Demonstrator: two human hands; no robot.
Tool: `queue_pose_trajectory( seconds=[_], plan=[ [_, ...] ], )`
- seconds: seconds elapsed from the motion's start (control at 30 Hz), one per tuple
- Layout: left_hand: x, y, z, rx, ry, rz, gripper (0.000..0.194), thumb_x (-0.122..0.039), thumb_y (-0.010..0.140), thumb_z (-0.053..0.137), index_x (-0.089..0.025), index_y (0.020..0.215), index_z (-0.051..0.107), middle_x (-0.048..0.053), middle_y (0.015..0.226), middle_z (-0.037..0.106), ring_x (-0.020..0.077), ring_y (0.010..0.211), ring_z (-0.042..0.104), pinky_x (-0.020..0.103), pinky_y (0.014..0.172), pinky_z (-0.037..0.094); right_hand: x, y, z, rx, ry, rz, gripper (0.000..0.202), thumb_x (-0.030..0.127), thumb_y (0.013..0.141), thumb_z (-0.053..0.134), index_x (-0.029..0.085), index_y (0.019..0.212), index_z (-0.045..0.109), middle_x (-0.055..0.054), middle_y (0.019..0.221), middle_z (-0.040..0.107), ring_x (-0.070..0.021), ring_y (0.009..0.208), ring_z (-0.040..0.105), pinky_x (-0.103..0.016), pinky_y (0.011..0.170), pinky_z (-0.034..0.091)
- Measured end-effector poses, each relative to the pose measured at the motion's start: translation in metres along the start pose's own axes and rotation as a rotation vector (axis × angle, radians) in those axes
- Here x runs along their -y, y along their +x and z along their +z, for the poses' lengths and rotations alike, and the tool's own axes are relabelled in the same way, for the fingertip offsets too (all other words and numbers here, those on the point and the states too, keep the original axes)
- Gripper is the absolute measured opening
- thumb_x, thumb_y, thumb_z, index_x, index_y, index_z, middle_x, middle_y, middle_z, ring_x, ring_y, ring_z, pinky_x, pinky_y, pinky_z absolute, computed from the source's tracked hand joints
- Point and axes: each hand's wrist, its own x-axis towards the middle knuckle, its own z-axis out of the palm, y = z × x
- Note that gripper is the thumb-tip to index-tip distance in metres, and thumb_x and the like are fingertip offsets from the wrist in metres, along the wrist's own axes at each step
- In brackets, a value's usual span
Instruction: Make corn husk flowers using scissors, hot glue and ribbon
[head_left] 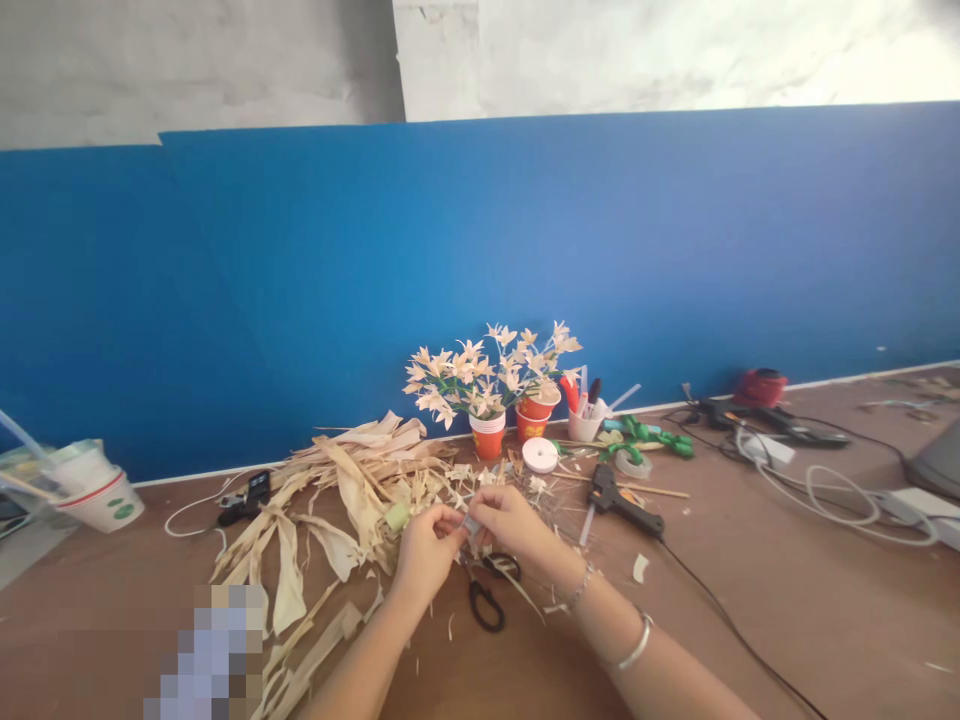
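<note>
Right hand [506,517] pinched, gripping grey piece [471,524]

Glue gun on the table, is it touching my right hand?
Apart. The head view shows the glue gun lying to the right of your right hand, with brown tabletop visible between them.

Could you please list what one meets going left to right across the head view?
White red-rimmed paper bowl, black rectangular device, left hand, right hand, black plastic glue gun, red rounded object.
</note>
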Motion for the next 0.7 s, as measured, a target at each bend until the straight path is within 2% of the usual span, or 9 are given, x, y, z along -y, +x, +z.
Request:
queue_pose_trajectory(
  seconds=[0.13,0.27,0.4,0.57,0.7],
  plan=[
    [-0.0019,0.0010,-0.0001,0.043,-0.153,-0.071,0.008,-0.016,0.056,0.065,-0.015,0.064,0.063,-0.003,0.050,0.053,0.0114,0.048,0.047,0.022,0.049,0.034,0.0007,-0.0002,-0.0018,0.019,-0.002,0.002,0.011,0.024,0.065,0.050,0.015,0.059,0.051,0.004,0.047,0.052,-0.0073,0.040,0.052,-0.016,0.040,0.039],
    [-0.0049,0.0009,-0.0031,0.138,-0.248,-0.127,0.014,-0.018,0.054,0.069,-0.014,0.067,0.064,-0.002,0.054,0.056,0.0117,0.052,0.047,0.022,0.052,0.034,-0.0006,0.0016,-0.0056,0.037,0.003,-0.002,0.012,0.025,0.066,0.050,0.015,0.059,0.050,0.005,0.046,0.053,-0.0074,0.040,0.052,-0.016,0.040,0.040],
    [-0.0076,0.0000,-0.0060,0.233,-0.306,-0.166,0.018,-0.026,0.060,0.068,-0.013,0.071,0.064,0.000,0.061,0.059,0.0115,0.056,0.048,0.023,0.055,0.033,-0.0021,0.0034,-0.0080,0.070,-0.040,0.023,0.012,0.026,0.066,0.051,0.015,0.060,0.050,0.004,0.044,0.053,-0.0081,0.039,0.052,-0.016,0.039,0.040],
    [-0.0076,-0.0009,-0.0072,0.273,-0.300,-0.163,0.026,-0.038,0.064,0.066,-0.013,0.061,0.059,-0.003,0.052,0.052,0.0084,0.049,0.037,0.022,0.050,0.024,-0.0002,0.0007,-0.0070,0.079,-0.038,0.057,0.011,0.024,0.065,0.051,0.015,0.060,0.051,0.004,0.044,0.053,-0.0071,0.038,0.050,-0.015,0.038,0.040],
    [-0.0077,-0.0012,-0.0084,0.294,-0.328,-0.167,0.027,-0.040,0.062,0.068,-0.014,0.063,0.059,-0.003,0.053,0.052,0.0083,0.050,0.037,0.022,0.050,0.024,0.0013,0.0019,-0.0077,0.123,-0.061,0.045,0.014,0.028,0.066,0.053,0.014,0.065,0.054,0.003,0.048,0.056,-0.0086,0.041,0.053,-0.018,0.041,0.042]
  ],
)
